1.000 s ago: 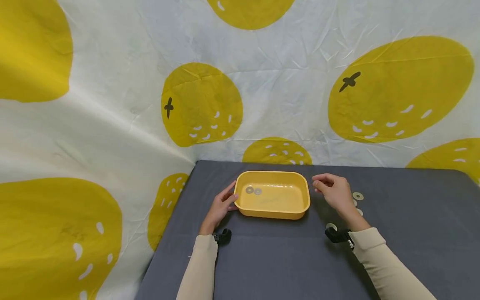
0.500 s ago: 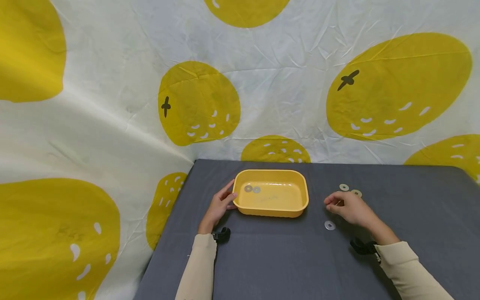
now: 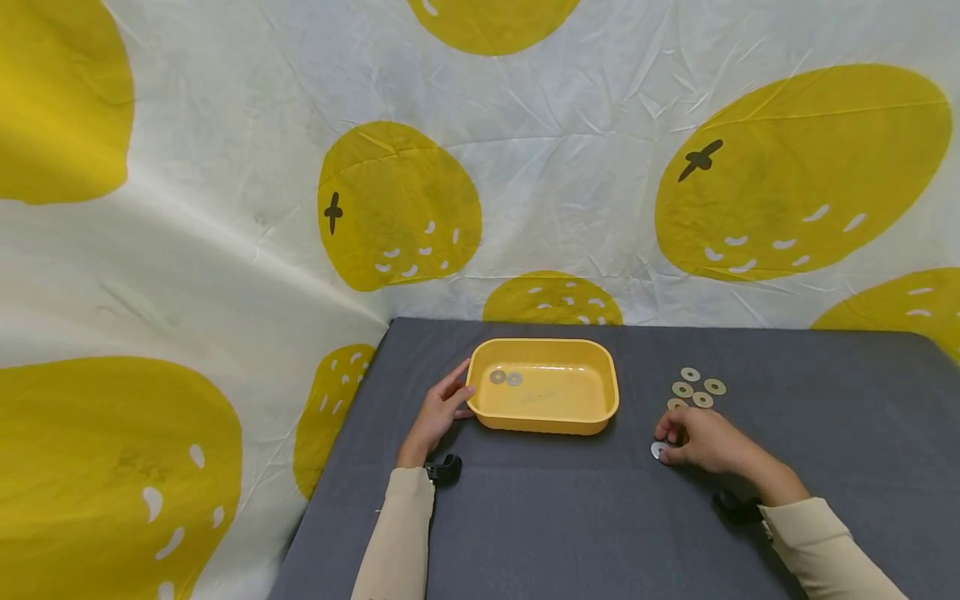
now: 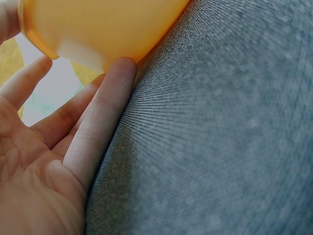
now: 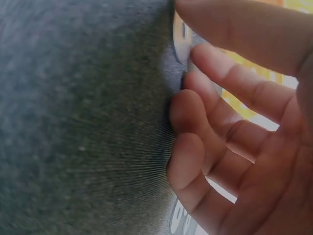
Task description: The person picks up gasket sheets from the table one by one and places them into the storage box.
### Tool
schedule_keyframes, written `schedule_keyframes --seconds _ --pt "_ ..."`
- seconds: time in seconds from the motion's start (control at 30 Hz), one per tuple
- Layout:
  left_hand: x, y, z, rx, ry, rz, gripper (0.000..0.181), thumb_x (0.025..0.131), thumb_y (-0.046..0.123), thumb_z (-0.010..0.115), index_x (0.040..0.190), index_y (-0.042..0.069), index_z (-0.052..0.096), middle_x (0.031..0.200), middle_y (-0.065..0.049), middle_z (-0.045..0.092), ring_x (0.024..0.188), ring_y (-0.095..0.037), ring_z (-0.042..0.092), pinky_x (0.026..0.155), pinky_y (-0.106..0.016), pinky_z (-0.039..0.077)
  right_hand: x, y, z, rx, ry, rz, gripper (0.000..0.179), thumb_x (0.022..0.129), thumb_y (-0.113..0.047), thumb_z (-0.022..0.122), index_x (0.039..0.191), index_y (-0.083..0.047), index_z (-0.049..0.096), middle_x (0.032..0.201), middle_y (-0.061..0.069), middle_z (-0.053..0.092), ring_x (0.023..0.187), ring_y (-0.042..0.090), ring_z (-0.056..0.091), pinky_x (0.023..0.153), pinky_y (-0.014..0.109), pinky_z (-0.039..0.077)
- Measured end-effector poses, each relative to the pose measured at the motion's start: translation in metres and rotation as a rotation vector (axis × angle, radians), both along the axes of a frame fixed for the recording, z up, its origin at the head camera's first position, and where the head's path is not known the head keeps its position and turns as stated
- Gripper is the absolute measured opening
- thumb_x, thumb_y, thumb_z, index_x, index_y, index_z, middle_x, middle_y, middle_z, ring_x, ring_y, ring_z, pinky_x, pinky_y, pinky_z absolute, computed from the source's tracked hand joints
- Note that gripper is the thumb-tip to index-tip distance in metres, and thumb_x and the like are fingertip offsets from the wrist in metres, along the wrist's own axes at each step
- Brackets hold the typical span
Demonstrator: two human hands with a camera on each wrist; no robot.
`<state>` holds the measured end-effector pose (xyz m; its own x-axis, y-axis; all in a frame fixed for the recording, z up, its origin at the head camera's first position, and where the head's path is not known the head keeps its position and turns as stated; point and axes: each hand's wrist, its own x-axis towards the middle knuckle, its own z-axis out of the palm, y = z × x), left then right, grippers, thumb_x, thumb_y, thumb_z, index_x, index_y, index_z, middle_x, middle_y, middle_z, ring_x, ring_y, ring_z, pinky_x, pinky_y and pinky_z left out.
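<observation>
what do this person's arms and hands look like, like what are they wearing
The left hand and right hand are bare, with no gloves or rings in view. The left sleeve and right sleeve are cream-beige, ending near the wrists. The left wrist camera and right wrist camera are both black.

Soft, even light fills the head view, with pale sheen on the curtain (image 3: 551, 192) toward nine o'clock and glare on the tub's (image 3: 570, 398) far inner wall. Shadow edges the right sleeve (image 3: 834, 548) near four o'clock. Both wrist views are dimmer: the left's tablecloth (image 4: 225, 147) blurs toward three o'clock; the right's background washes out toward two.
</observation>
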<state>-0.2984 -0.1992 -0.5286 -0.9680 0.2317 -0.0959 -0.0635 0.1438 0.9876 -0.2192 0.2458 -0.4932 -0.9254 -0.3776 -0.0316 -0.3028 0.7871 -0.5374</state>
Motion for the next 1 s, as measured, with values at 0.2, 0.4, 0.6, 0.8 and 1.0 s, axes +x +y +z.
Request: schedule_keyframes --seconds 0.2,0.4,0.6,0.8,1.0 --pt "0.000 0.000 -0.009 0.002 0.040 0.028 0.057 0.103 0.033 0.064 0.155 0.038 0.043 0.137 -0.017 0.061 0.111 -0.018 0.067 0.092 -0.040 0.062 0.003 -0.003 -0.006 0.012 0.038 -0.023 0.026 0.073 -0.021 0.092 0.085 -0.017 0.070 0.076 -0.008 0.058 0.069 0.001 0.047 0.062 0.024 0.040" --pt "0.000 -0.001 -0.013 0.025 0.077 0.012 0.055 0.101 0.036 0.065 0.153 0.042 0.046 0.133 -0.015 0.064 0.111 -0.021 0.067 0.091 -0.041 0.063 0.004 -0.003 -0.010 0.004 0.037 -0.021 0.027 0.074 -0.020 0.091 0.085 -0.016 0.067 0.076 -0.008 0.058 0.068 0.000 0.046 0.060 0.023 0.040" --pt "0.001 -0.001 -0.015 0.014 0.083 0.010 0.058 0.101 0.040 0.065 0.155 0.040 0.044 0.133 -0.015 0.063 0.111 -0.021 0.067 0.092 -0.040 0.062 0.008 -0.004 -0.011 -0.023 0.083 0.017 0.030 0.074 -0.019 0.091 0.084 -0.018 0.064 0.072 -0.011 0.055 0.064 -0.003 0.045 0.058 0.022 0.038" --pt "0.001 -0.002 -0.015 0.026 0.070 0.006 0.057 0.102 0.037 0.065 0.154 0.040 0.044 0.134 -0.018 0.062 0.112 -0.026 0.067 0.094 -0.044 0.061 0.010 -0.006 -0.003 -0.097 -0.001 0.040 0.020 0.083 -0.012 0.084 0.096 -0.013 0.069 0.070 -0.008 0.059 0.059 0.000 0.050 0.053 0.022 0.044" --pt "0.002 -0.002 -0.014 0.023 0.073 0.006 0.056 0.103 0.033 0.064 0.154 0.040 0.044 0.134 -0.018 0.063 0.112 -0.027 0.066 0.094 -0.046 0.061 0.007 -0.008 0.009 -0.221 -0.042 -0.012 0.015 0.092 -0.003 0.071 0.107 -0.001 0.071 0.074 0.001 0.068 0.060 0.006 0.060 0.052 0.026 0.053"
